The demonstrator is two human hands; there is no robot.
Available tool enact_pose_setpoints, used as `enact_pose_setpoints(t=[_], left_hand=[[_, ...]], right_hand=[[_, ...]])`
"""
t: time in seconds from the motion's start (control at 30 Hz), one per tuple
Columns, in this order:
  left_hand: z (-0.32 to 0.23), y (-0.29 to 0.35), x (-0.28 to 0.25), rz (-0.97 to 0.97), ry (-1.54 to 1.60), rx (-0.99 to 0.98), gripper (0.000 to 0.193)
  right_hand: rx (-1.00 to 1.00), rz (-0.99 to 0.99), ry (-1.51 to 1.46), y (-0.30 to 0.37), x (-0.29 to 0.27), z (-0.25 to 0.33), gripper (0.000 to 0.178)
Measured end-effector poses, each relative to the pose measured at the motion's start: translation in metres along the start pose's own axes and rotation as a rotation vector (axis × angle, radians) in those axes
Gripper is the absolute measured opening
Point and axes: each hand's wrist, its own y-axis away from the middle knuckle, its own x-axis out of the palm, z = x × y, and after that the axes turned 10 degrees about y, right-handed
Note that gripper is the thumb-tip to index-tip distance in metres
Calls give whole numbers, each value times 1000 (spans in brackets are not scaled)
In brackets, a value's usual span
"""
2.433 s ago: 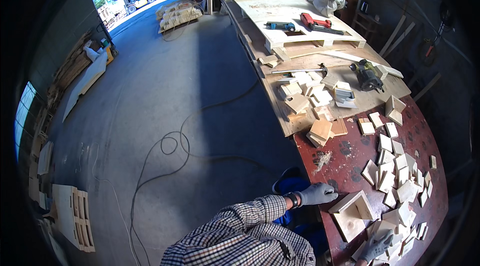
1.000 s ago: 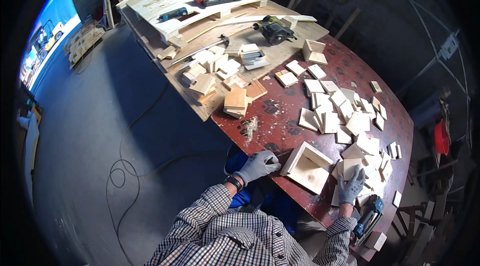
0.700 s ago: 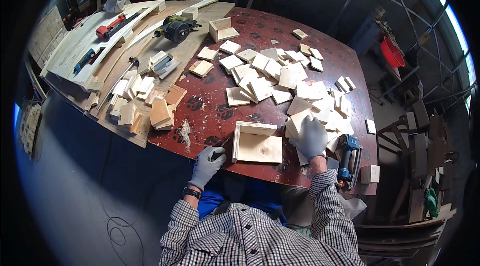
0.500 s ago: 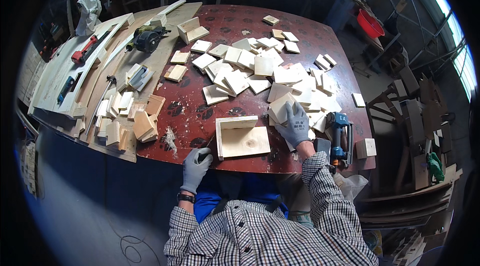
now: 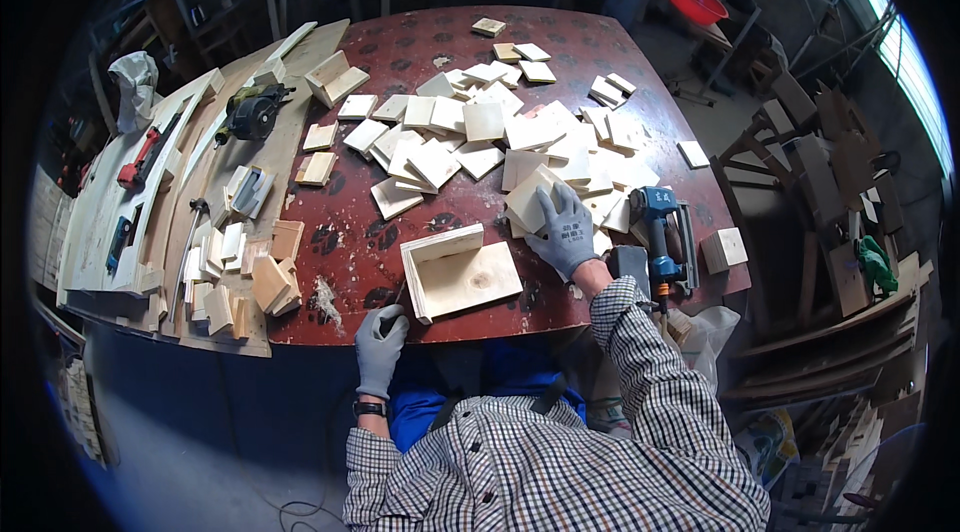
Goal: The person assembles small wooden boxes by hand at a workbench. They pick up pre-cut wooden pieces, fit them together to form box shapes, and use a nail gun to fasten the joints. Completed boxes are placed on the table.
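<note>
My gloved right hand (image 5: 565, 232) is at the near edge of a heap of pale wooden boards. Its thumb and fingers grip one squarish wooden board (image 5: 526, 204). At the table's front edge, my gloved left hand (image 5: 380, 347) has curled fingers; anything inside them is hidden. Between my hands lies an L-shaped wooden piece (image 5: 465, 282), a flat board with a narrower upright along its back and left sides. To the right of my right hand stands a blue nail gun (image 5: 660, 237), close to the heap.
The red table (image 5: 400, 267) carries the board heap (image 5: 480, 122). On the left, a plywood surface (image 5: 255, 127) holds a dark power saw (image 5: 255, 112), a red tool (image 5: 140, 160), a hammer (image 5: 197, 212) and stacked offcuts (image 5: 215, 257). A wooden block (image 5: 724, 250) sits at the right edge.
The whole view has shifted, moving the table contents leftward in the picture. My right hand stays on the board at the heap, and my left hand remains curled by the table edge.
</note>
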Motion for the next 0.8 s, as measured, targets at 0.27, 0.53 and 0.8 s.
enact_pose_setpoints(t=[0.27, 0.53, 0.8], left_hand=[[7, -1, -2, 3, -19, 18, 21], [3, -1, -1, 8, -13, 16, 22], [-2, 0, 0, -2, -27, 42, 21]], right_hand=[[-1, 7, -1, 1, 5, 0, 97], [7, 9, 17, 2, 4, 0, 96], [1, -2, 16, 1, 6, 0, 96]])
